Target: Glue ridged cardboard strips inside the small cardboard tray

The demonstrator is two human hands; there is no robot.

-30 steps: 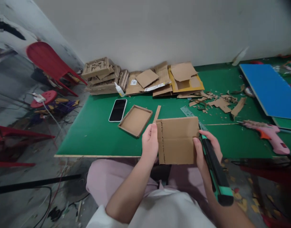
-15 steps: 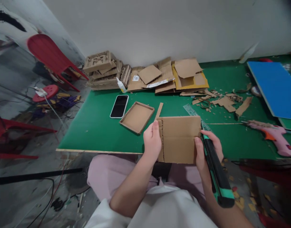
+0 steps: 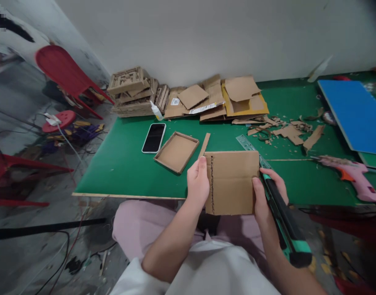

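Observation:
My left hand [image 3: 198, 182] grips the left edge of a square cardboard piece [image 3: 234, 182], its thumb by a scored line where the corrugation shows. At the right edge, my right hand [image 3: 268, 190] pinches the same piece and also holds a black and green utility knife [image 3: 284, 215], its handle towards me. Behind the piece lies a clear ruler [image 3: 247, 143], partly hidden. A thin cardboard strip [image 3: 204, 144] is beyond my left hand. To the left, a shallow cardboard tray [image 3: 177, 151] rests beside a phone [image 3: 154, 138].
On the green table [image 3: 123, 172], stacked cardboard frames [image 3: 129, 92] and a glue bottle [image 3: 156, 110] stand at the back left. Cardboard scraps [image 3: 291, 133], a pink glue gun [image 3: 354, 176] and a blue board [image 3: 354, 114] lie at the right.
The strip at the cardboard's left edge is bent further, widening the exposed corrugated line. The lower end of the knife has swung slightly right.

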